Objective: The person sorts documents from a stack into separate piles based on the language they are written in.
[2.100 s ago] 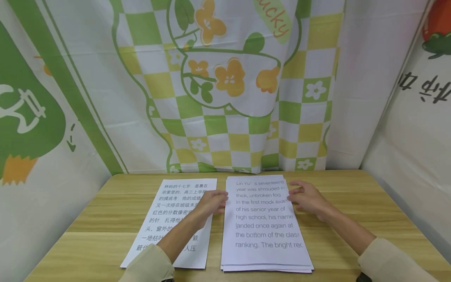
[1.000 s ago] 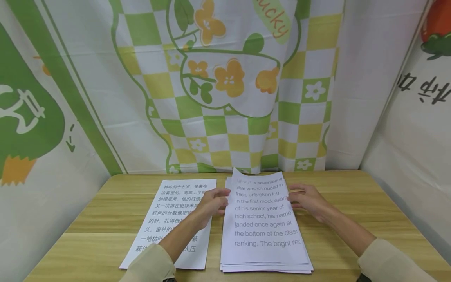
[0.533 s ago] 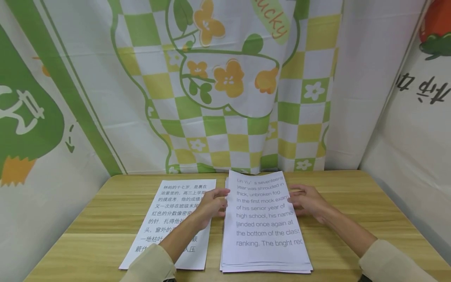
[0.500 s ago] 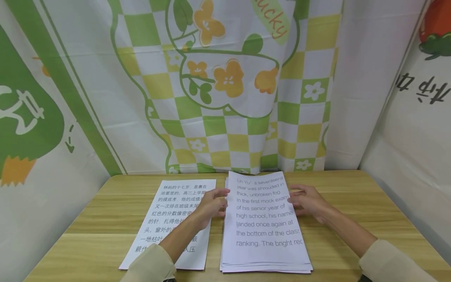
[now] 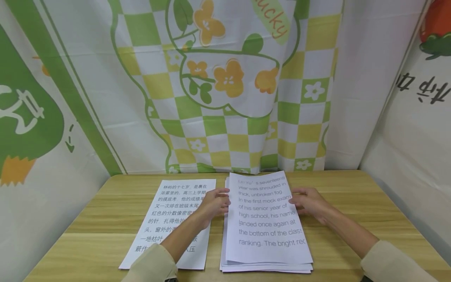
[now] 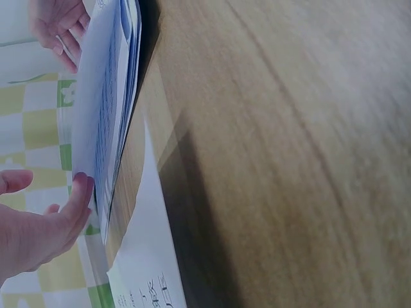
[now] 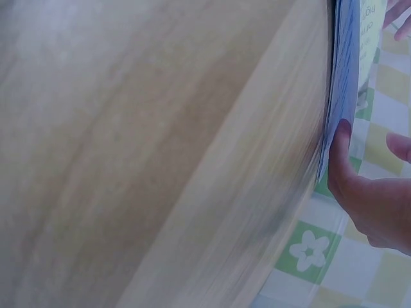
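Observation:
A stack of printed sheets [image 5: 267, 219] lies on the table between my two hands, its top page in English print. That top sheet sits slightly askew, shifted right of the sheets below, whose edges show at the left and bottom. My left hand [image 5: 213, 205] is at the stack's left edge; in the left wrist view its fingertips [image 6: 81, 183] touch the paper's side, the thumb held apart. My right hand [image 5: 310, 203] is at the right edge; in the right wrist view a fingertip [image 7: 343, 131] presses the side of the sheets, the thumb apart.
Left of the stack lies another sheet with Chinese print [image 5: 169, 219], partly covered by my left forearm. The wooden table [image 5: 352, 219] ends at a checked green and yellow curtain [image 5: 225, 129]. White printed fabric walls stand at both sides.
The top sheet, first flush with the stack, has lifted at its far end and then shifted right. Both hands have stayed at the edges, the right one moving slightly right.

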### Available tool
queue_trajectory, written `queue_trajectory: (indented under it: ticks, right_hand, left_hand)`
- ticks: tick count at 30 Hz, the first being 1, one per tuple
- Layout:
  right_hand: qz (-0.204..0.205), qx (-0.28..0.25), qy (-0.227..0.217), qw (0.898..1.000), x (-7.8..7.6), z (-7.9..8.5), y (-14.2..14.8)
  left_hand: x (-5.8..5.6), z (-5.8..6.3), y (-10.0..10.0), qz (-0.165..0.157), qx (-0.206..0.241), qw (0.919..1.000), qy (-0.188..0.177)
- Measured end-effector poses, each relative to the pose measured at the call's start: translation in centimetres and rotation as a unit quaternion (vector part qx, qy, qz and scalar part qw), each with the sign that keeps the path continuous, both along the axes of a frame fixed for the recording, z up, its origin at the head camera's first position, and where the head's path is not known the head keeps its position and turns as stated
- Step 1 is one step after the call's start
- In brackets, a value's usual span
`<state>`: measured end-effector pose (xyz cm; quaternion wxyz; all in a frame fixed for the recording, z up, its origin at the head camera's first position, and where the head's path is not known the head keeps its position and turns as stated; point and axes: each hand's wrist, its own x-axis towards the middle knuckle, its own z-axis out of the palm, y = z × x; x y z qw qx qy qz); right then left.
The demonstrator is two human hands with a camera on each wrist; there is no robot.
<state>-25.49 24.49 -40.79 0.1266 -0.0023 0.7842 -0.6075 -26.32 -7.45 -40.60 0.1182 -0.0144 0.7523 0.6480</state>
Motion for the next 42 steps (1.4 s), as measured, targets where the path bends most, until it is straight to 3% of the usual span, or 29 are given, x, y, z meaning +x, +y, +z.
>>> queue_trajectory:
  ticks: [30,37,42]
  right_hand:
    - [-0.007,0.005,-0.01,1.0,0.4,0.4,1.1]
    - [-0.003,0.015,0.006,1.0,0.5,0.2,1.7]
    - [-0.019,0.027,0.015,0.999,0.6,-0.1,2.0]
  left_hand:
    - [-0.1,0.1,1.1,-0.028,0.029,0.9987,-0.031]
    - [0.0,-0.3,1.6,-0.051,0.038,0.9979,-0.009]
    - [0.0,-0.6,2.1,-0.049,0.043,0.9978,0.012]
